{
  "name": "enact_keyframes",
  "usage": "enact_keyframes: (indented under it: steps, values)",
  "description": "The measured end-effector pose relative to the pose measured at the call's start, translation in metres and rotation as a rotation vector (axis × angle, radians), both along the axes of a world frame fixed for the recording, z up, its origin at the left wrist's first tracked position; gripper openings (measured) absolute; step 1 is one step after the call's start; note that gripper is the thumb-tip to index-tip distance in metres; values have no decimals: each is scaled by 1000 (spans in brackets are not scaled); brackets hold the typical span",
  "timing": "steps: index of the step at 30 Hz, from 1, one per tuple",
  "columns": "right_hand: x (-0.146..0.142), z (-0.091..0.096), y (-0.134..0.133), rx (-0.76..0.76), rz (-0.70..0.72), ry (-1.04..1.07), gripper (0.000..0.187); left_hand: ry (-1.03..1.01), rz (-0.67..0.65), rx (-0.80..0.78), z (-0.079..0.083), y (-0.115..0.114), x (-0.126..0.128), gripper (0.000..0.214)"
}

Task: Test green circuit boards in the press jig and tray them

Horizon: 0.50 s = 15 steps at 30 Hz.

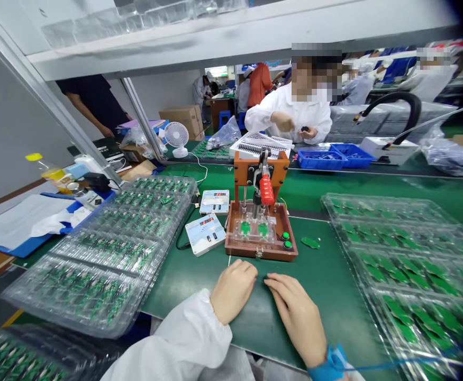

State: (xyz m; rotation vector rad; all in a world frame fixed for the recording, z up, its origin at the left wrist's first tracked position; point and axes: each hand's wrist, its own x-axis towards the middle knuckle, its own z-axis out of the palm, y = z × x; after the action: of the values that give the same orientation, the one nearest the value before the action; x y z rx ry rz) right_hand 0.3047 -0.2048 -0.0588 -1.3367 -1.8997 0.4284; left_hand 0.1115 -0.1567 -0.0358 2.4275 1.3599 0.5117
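My left hand rests on the green mat in front of the test fixture, fingers curled in loosely, with nothing visible in them. Beside it lies my right hand, fingers stretched forward and holding nothing; a blue wrist strap circles that wrist. Just beyond both hands stands the test fixture, a brown wooden box with a red-handled toggle clamp. Two small green circuit boards sit under its clear plate. Two green buttons are on its right. A loose green circuit board lies on the mat.
Two white meters with red digits sit left of the fixture. Clear trays of boards flank the mat, one left and one right. A white fan, blue bins and a co-worker are beyond. A shelf hangs overhead.
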Motion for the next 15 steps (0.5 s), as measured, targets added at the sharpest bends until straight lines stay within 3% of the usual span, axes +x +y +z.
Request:
enact_keyframes:
  steps: [2,4,6,9,11,12,15]
  values:
    - [-2,1,-4,-35,37,-30,28,-125,-16,-41,-2,-7,4,8]
    - [-1,2,-9,-80,71,-46,31,-240,-10,-105,7,-19,-1,29]
    - [4,1,-15,-92,93,-58,35,-281,-1,-170,27,-34,-18,40]
    - [13,-4,-20,-32,72,-47,32,-232,-59,-305,76,-44,-61,28]
    - [18,-9,-19,24,46,-26,28,-175,-166,-432,111,-31,-98,23]
    - [21,-12,-17,52,39,-16,26,-135,-144,-473,125,-17,-118,21]
    - [26,-24,-9,121,50,-9,24,-24,174,-272,150,45,-183,25]
